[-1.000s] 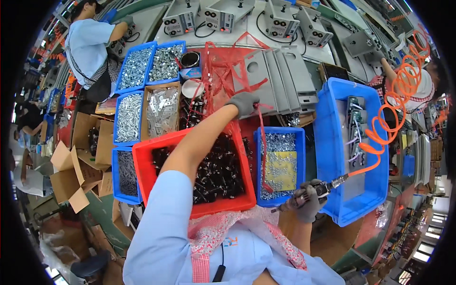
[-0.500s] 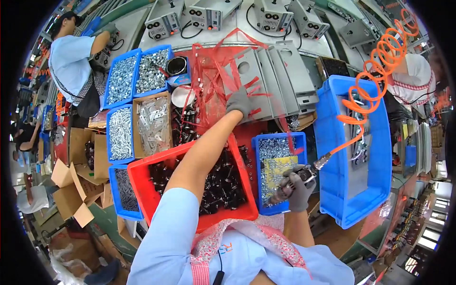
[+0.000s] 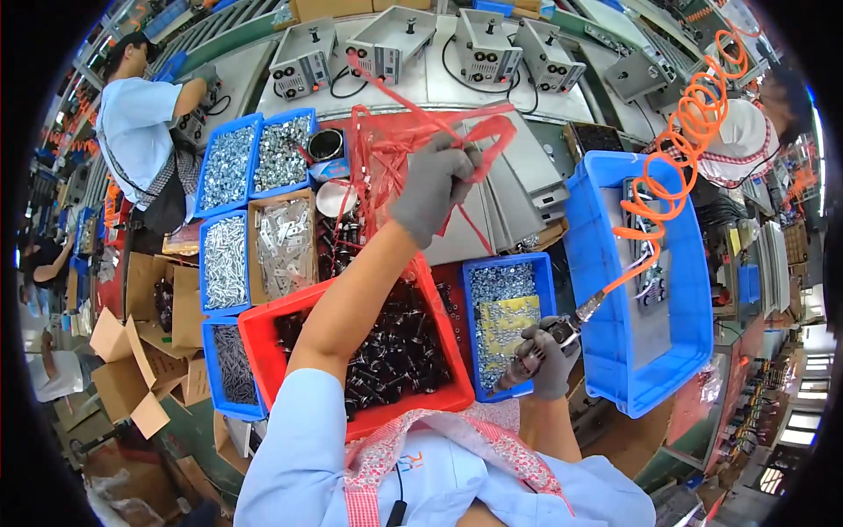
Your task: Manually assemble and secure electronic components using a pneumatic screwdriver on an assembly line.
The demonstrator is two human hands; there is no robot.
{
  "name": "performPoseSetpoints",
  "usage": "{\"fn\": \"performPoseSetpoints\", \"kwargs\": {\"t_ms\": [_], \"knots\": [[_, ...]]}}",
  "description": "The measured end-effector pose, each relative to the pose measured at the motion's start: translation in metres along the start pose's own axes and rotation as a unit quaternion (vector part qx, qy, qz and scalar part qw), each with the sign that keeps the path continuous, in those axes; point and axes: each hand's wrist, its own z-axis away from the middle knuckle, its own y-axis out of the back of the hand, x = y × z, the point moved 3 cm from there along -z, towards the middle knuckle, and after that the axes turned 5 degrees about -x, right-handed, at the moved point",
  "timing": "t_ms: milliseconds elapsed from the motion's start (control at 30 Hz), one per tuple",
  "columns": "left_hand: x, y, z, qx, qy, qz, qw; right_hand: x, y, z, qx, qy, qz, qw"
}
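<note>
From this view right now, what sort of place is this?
Probably a factory assembly line: grey metal-cased units stand along the far bench, blue bins hold small metal hardware, and a handheld tool runs off a coiled orange hose.

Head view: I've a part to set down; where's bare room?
White tabletop between the middle grey boxes, beside a black cable; near end of large blue bin, below circuit boards. Crowded: around the left hand and red strips.

A factory workshop: hardware-filled bins (image 3: 235,408) (mostly blue), orange coiled hose (image 3: 634,272).
</note>
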Motion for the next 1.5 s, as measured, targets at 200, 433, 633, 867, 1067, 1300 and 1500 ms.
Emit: {"fn": "performPoseSetpoints", "kwargs": {"t_ms": [200,433,633,867,1067,1300,1500], "knots": [[0.122,-0.05,0.063,-0.142,-0.629,-0.468,0.604,-0.002,-0.002,0.007,-0.019,-0.006,0.002,1.0],[0.236,-0.092,0.135,-0.339,-0.37,-0.207,0.84,-0.016,-0.015,0.014,-0.048,0.014,-0.02,0.999],[0.22,0.006,0.265,-0.186,-0.276,-0.225,0.916,-0.017,-0.013,0.027,-0.042,0.025,-0.014,0.999],[0.157,0.177,0.368,0.247,0.193,-0.802,0.509,-0.002,0.01,0.02,-0.027,0.029,0.032,0.999],[0.1,0.207,0.286,0.277,0.128,-0.817,0.49,0.002,-0.006,0.011,-0.054,0.014,0.036,0.998],[-0.025,0.215,0.069,0.177,0.137,-0.735,0.641,0.005,-0.03,0.006,-0.074,-0.02,0.045,0.996],[-0.083,0.244,-0.029,0.274,0.27,-0.675,0.63,-0.005,0.013,0.002,0.03,-0.005,0.043,0.999]]}}
